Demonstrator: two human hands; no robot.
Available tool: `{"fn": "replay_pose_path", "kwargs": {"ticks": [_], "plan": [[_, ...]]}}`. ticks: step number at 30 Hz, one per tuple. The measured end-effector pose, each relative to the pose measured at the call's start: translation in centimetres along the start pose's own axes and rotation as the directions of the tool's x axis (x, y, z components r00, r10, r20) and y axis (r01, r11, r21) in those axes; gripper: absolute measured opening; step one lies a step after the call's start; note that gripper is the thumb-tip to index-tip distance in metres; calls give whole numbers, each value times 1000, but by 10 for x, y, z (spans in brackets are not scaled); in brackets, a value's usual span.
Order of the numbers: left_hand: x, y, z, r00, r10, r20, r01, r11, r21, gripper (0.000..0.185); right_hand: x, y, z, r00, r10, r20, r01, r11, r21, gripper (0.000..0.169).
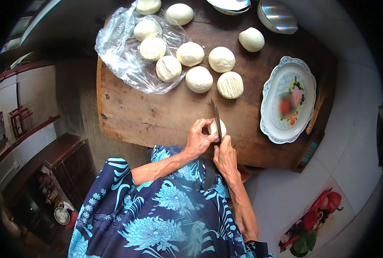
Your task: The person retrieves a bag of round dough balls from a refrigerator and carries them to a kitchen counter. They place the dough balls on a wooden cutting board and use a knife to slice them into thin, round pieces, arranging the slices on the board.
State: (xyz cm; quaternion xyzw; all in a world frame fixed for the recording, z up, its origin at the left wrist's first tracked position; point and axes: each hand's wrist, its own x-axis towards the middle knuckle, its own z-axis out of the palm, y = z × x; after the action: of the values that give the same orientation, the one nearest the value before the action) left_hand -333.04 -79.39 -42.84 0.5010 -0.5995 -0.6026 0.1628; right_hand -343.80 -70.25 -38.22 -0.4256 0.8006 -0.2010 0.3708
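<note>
Near the front edge of the wooden table, my left hand point(200, 136) steadies a pale round ball point(222, 128), perhaps a steamed bun or dough, with its fingers at the ball's left side. My right hand point(226, 155) grips the handle end of a knife point(215, 111), whose dark blade lies across the ball and points away from me. Beyond the tip sit several similar balls, among them a ridged one point(230, 85) and a smooth one point(199, 79). Whether the blade has entered the ball cannot be told.
A clear plastic bag point(123, 61) lies under and around several balls at the back left. At the right stands an oval patterned tray point(267, 106), with a bundle of thin sticks point(314, 115) beside it. A metal bowl point(276, 19) and another bowl point(231, 12) stand at the back.
</note>
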Motion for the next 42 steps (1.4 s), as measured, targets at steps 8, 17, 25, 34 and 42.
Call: {"fn": "replay_pose_path", "kwargs": {"ticks": [8, 17, 25, 34, 42], "plan": [[-4, -13, 4, 1000, -14, -3, 13, 986, -169, 47, -28, 14, 24, 995, 46, -83, -56, 991, -125, 15], [-1, -7, -7, 990, -48, 134, 75, 977, -202, 54, -17, 9, 26, 992, 93, -87, -104, 985, -139, 15], [-16, -13, -34, 973, -171, 156, 219, 901, -374, 61, -46, 38, 25, 981, -9, -194, 14, 1000, 25, 14], [-1, -37, -12, 982, 7, 190, 67, 923, -378, 59, -66, 52, 5, 956, 71, -285, -53, 996, 70, 12], [32, 4, 38, 951, 299, 80, -307, 945, 116, 54, -62, 60, -26, 909, 99, -404, -50, 990, 130, 12]]}}
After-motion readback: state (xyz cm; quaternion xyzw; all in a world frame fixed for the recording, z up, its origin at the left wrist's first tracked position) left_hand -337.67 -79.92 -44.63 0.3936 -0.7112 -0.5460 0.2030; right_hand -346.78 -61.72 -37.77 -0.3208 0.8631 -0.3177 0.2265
